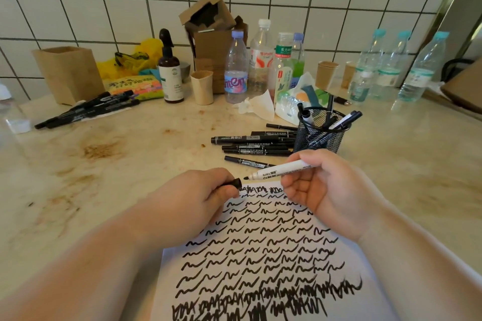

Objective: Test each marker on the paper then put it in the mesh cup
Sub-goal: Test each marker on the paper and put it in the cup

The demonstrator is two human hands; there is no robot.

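Beyond the hands, a black marker (247, 162) lying on the counter reads "TWIN MARKER". Farther back, a clear bottle (236, 70) bears "men" on its blue label, and the bottle (260, 60) just right of it shows a red "Watsons". Other print is too blurred to read.

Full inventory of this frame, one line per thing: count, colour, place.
white marker: one, uncapped, in right hand
cap: one, black, in left hand
paper: one, white with black squiggles, front centre
mesh cup: one, black, several markers inside, behind right hand
loose markers: several, black, left of the cup
marker pile: several, black, far left
plastic bottles: about eight, clear, along the wall
spray bottle: one, brown, back left
paper cups: three, tan, back
cardboard boxes: several, brown, back
counter: beige, stained
left hand: pinches cap
right hand: grips marker
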